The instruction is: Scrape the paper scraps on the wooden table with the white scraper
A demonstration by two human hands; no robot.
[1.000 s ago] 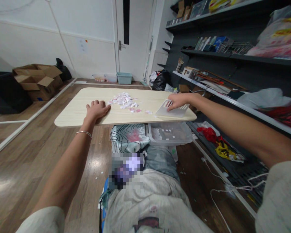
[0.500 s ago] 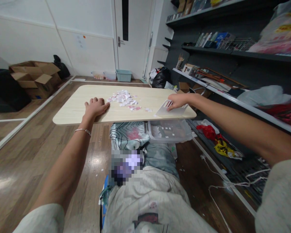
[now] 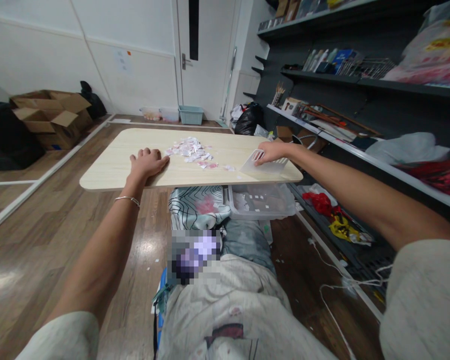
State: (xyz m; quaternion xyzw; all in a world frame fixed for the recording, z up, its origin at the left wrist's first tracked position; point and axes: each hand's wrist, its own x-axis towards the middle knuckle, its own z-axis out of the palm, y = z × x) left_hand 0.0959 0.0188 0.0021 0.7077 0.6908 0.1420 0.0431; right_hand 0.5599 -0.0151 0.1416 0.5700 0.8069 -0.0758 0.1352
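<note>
- While the left hand (image 3: 146, 164) lies palm-down on the pale tabletop (image 3: 112, 162), fingers spread, the right hand (image 3: 269, 151) grips a white slotted panel (image 3: 250, 164). That's the head view, only camera.

- Left grip?

- Loose, just resting near the near edge. Bracelet (image 3: 127, 200) on that wrist.

- Panel position?

- Right part of the tabletop, tilted, lower edge down by the surface. Can't tell if it touches along its whole length. Right fingers closed at the slots.

- Scraps?

- Paper scraps (image 3: 190, 149) heaped mid-table, just right of the left hand. Some pinkish. A few strays (image 3: 228, 168) between heap and panel.

- Below?

- Clear bin (image 3: 275, 204) under the near edge, right side, small pale bits in it. Line-patterned cloth (image 3: 185, 210) beside it, pink stain. Shelving (image 3: 375, 92) off to the right, loaded.
</note>
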